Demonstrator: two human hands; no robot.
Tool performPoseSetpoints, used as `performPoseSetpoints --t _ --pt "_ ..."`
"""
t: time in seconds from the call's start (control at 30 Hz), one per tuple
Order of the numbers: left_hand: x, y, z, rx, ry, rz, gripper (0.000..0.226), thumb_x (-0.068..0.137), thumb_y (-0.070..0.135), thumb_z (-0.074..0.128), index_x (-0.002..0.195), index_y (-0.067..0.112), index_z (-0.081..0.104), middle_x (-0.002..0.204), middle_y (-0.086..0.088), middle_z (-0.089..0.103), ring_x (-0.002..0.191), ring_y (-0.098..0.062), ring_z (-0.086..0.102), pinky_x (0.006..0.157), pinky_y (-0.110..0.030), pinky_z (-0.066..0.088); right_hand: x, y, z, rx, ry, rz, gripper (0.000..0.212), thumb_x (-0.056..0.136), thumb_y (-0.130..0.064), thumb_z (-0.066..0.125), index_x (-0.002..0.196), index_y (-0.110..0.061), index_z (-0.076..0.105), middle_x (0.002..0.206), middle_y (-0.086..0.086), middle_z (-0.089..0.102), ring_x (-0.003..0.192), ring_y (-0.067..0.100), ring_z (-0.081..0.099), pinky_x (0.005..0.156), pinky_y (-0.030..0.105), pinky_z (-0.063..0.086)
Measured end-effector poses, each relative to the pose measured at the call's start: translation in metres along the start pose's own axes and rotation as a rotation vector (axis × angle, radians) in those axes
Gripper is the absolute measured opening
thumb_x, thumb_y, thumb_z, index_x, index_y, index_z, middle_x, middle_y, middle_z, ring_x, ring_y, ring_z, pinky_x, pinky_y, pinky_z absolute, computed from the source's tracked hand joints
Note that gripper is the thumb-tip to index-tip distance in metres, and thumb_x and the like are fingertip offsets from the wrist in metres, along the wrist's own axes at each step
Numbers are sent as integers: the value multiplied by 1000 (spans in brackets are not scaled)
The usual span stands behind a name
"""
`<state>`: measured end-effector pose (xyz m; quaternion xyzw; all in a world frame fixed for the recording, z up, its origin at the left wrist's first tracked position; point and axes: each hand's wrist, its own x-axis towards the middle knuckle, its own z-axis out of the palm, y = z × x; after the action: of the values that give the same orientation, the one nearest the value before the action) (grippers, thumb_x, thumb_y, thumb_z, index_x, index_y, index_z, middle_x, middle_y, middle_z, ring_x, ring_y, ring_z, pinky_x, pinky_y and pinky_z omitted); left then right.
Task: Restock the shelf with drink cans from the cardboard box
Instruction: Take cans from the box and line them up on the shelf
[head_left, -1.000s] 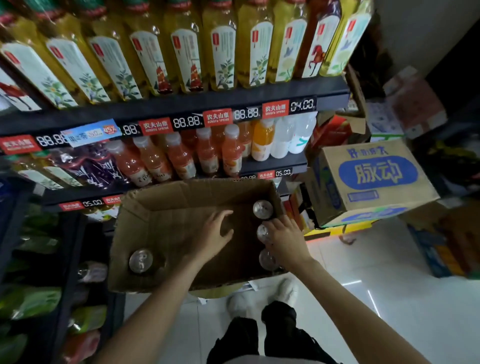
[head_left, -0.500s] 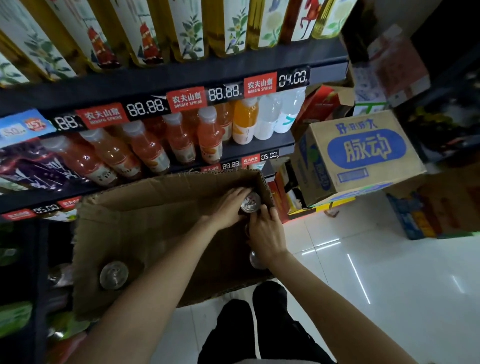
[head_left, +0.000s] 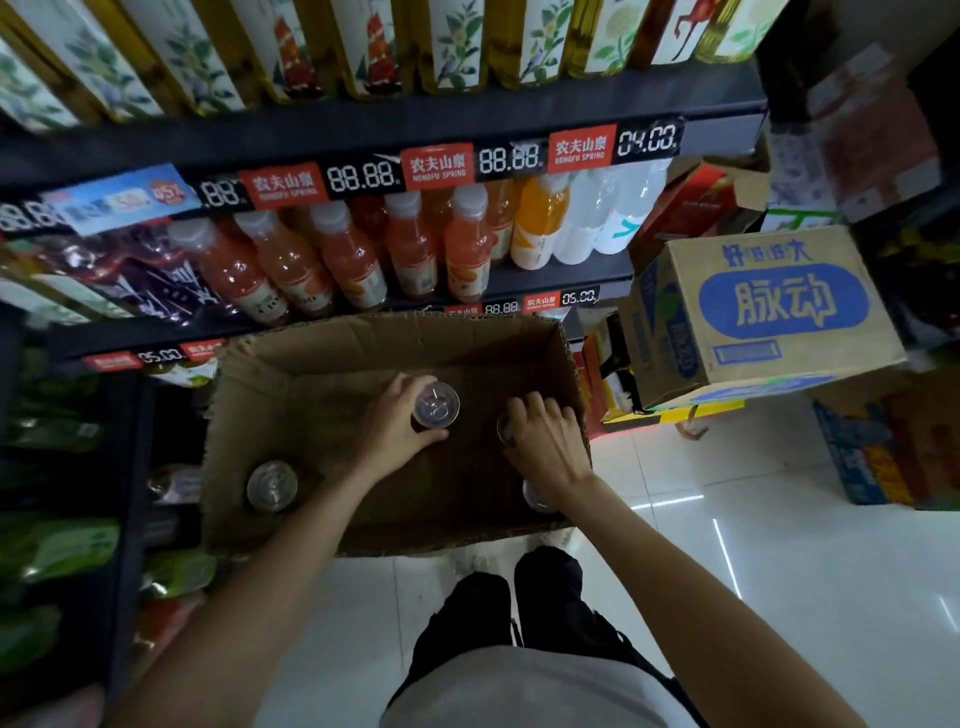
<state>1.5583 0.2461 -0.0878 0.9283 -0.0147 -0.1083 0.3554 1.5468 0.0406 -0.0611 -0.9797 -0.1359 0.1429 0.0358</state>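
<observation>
A: Entry, head view. Largest item first?

B: The shelf (head_left: 395, 130), dark, standing beyond both hands, with bottles (head_left: 348, 260) on it. Below it sits the open cardboard box (head_left: 332, 364), and both hands are inside the box.

A: Anything off to the side?

B: A closed printed carton (head_left: 769, 312), well to the right of the right hand and outside the box.

A: Left hand?

B: The left hand (head_left: 392, 431) is wrapped around an upright can (head_left: 435, 405); fingers curl round its side, and its silver top shows just beyond the knuckles. Whether it is lifted off the box floor, cannot tell.

A: Right hand?

B: The right hand (head_left: 545, 441) is curled over a second can (head_left: 505, 430), mostly hidden under the fingers, only a sliver of rim showing at the fingertips. Grip looks closed on it.

A: Other cans?

B: A third can (head_left: 537, 496) is just beneath the right wrist at the box's right wall. A fourth can (head_left: 271, 486) stands upright well to the left of the left forearm, in the box's near left corner.
</observation>
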Motion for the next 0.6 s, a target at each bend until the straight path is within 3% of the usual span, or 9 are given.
performPoseSetpoints --t 0.1,0.23,0.3,0.43,0.6 --pt "-20 7 -22 -116 144 -34 62 66 28 83 119 22 54 114 4 51 103 -6 49 82 -13 34 -8 5 -27 406 48 70 59 80 -31 69 132 -16 44 128 9 46 118 28 41 95 37 39" --pt "-36 43 -63 -330 260 -4 57 69 36 80 118 27 52 114 7 52 102 13 45 83 -4 33 -22 17 -73 856 190 74 58 75 -29 76 127 -21 51 118 -1 47 110 15 47 90 22 46" --pt "-38 66 -84 -404 286 55 59 67 49 74 118 30 52 118 10 54 108 8 47 91 -11 36 -27 22 -102 1006 212 59 57 75 -29 76 126 -23 51 118 -4 47 108 11 52 85 18 49" --pt "-34 116 -120 -464 325 175 58 66 56 68 119 36 51 121 10 56 112 -3 51 94 -26 43 -35 32 -161 1311 228 -27 65 72 -33 72 132 -29 48 127 -4 55 114 13 57 89 32 53" --pt "-23 197 -162 -540 430 345 60 61 58 72 113 33 56 111 12 63 105 -2 59 83 -19 49 -33 60 -233 1554 332 -105 58 67 -36 77 121 -30 60 119 -5 64 112 14 60 86 31 51"
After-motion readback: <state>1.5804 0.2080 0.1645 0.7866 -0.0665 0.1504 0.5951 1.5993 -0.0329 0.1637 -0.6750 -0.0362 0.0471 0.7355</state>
